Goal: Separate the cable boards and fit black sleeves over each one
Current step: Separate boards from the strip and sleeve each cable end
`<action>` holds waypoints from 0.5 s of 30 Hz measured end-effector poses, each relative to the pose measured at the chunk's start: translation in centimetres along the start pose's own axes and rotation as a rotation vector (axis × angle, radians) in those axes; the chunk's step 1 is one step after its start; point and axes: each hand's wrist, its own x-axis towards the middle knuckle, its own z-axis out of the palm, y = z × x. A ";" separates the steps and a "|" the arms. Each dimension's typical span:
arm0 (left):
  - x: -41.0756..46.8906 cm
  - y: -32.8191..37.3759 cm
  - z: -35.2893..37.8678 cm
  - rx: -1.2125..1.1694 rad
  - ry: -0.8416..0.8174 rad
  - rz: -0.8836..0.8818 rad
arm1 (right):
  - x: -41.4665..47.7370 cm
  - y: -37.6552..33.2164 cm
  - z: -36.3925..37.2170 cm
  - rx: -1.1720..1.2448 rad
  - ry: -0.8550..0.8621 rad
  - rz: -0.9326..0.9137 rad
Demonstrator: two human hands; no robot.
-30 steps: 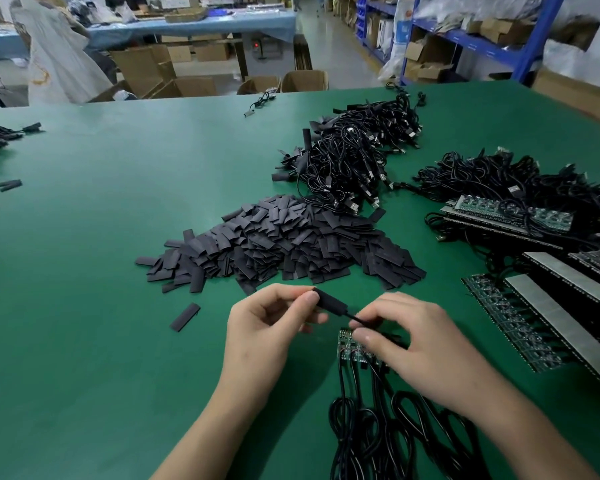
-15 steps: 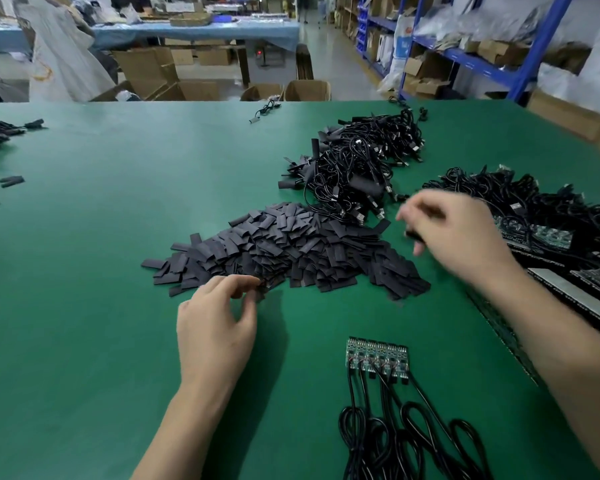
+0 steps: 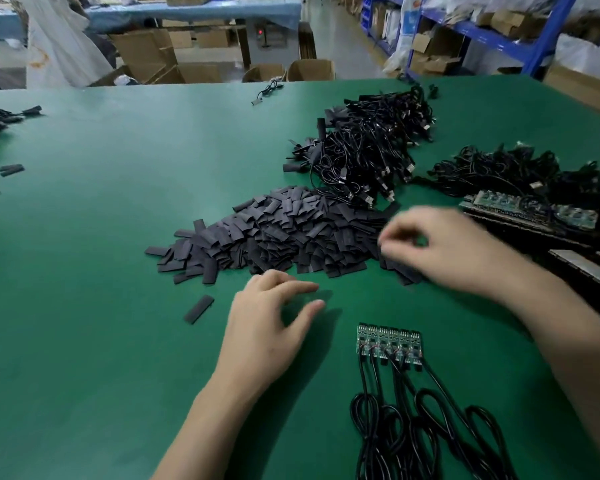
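A strip of several small green cable boards (image 3: pixel 388 342), still joined side by side, lies on the green table with its black cables (image 3: pixel 413 431) coiled toward me. Beyond it spreads a big pile of flat black sleeves (image 3: pixel 284 233). My left hand (image 3: pixel 267 323) hovers just in front of that pile with relaxed, spread fingers and holds nothing. My right hand (image 3: pixel 444 247) is blurred, its fingers curled down onto the right end of the sleeve pile. Whether it pinches a sleeve is unclear.
A heap of sleeved cables (image 3: pixel 371 147) lies behind the sleeve pile. More board panels with tangled cables (image 3: pixel 527 209) fill the right side. One loose sleeve (image 3: pixel 199 309) lies left of my left hand. Boxes and blue shelving stand past the table's far edge.
A second ago both hands held a sleeved board. My right hand then reached to the cable heap and has now come back to the sleeve pile. My left hand shifted right.
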 end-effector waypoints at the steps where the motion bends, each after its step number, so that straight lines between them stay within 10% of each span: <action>1: -0.2 0.3 0.3 0.011 -0.045 0.024 | -1.7 0.3 1.2 0.015 -0.089 0.026; 7: -0.9 1.7 1.8 0.086 -0.190 0.135 | -6.2 0.4 5.7 0.045 -0.132 0.030; 15: -1.1 2.8 1.7 -0.428 -0.234 -0.017 | -6.9 0.2 7.3 0.579 -0.009 0.098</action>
